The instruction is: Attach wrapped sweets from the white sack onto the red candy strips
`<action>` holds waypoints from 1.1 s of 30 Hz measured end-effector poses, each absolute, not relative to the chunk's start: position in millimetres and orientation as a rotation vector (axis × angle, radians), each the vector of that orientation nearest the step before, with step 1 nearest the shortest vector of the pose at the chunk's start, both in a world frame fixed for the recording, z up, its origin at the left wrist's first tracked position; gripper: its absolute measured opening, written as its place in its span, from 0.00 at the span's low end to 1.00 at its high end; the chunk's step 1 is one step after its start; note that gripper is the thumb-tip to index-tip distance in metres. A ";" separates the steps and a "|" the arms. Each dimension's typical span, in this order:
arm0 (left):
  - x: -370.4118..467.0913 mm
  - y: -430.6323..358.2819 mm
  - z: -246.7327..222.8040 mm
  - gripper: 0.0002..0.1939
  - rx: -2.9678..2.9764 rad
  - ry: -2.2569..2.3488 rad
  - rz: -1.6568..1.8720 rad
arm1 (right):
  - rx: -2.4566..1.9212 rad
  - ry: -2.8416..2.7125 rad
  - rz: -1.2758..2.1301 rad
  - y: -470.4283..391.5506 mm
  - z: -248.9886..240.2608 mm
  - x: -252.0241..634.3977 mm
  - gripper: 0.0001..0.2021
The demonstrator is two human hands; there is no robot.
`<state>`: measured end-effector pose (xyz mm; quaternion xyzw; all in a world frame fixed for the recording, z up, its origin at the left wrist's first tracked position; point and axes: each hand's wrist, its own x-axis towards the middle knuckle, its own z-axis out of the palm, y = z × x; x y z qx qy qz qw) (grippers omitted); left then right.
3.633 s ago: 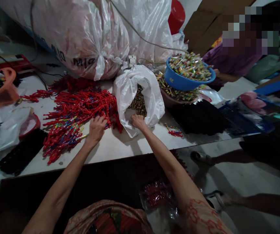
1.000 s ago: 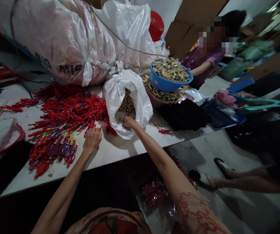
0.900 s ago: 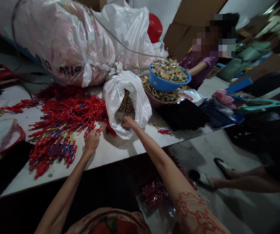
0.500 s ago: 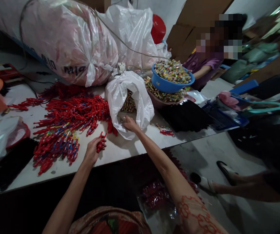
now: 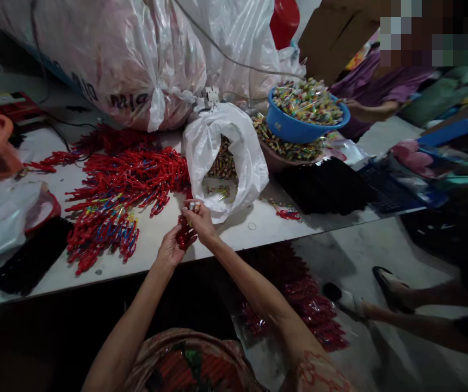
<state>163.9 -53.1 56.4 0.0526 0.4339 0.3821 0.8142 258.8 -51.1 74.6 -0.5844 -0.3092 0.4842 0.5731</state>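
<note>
My left hand (image 5: 171, 247) is closed on a few red toy figures (image 5: 184, 234) above the table's front edge. Right beside it, my right hand (image 5: 202, 223) pinches some small multicoloured pieces (image 5: 194, 207), which look like little filled tubes, over the tops of the figures. Behind my hands a white plastic bag (image 5: 250, 158) stands with its mouth toward me. Inside lie many similar small pieces (image 5: 222, 163). To the left spreads a pile of red and blue figures (image 5: 136, 179), some with yellow tips.
A blue basin (image 5: 295, 128) heaped with small pieces stands at the back right, near a co-worker's hand (image 5: 360, 110). Black strips (image 5: 326, 188) lie right; another black bundle (image 5: 34, 256) lies left. Big stuffed bags (image 5: 136, 60) line the back. Packed red bundles (image 5: 311, 305) are below.
My right hand has come out of the white bag with small pieces and moved left to meet my left hand. The view has shifted slightly; the co-worker's arm is closer to the blue basin.
</note>
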 end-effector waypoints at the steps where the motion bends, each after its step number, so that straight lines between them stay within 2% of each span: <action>1: 166.3 -54.5 53.3 0.04 0.071 0.936 0.861 | -1.419 -0.842 1.049 -53.4 70.4 251.5 0.14; 4: 169.8 -60.2 44.4 0.05 0.009 0.976 0.988 | -1.487 -1.112 0.843 -60.1 58.8 238.9 0.19; 8: 171.9 -69.2 40.0 0.08 0.029 0.974 1.136 | -1.491 -0.956 0.755 -67.1 47.0 231.0 0.22; 12: 171.1 -69.7 41.0 0.09 0.071 0.954 1.187 | -1.442 -0.843 0.897 -72.0 39.5 225.2 0.13; 17: 149.0 -63.5 40.1 0.13 0.324 1.032 1.052 | -1.428 -0.707 1.047 -71.6 39.0 244.6 0.16; 24: 101.8 -56.4 49.7 0.20 0.725 1.003 0.795 | -1.504 -1.055 1.260 -73.7 57.8 289.2 0.15; 33: 96.1 -57.2 49.3 0.20 0.724 0.937 0.637 | -1.290 -0.883 1.608 -69.5 64.7 287.7 0.17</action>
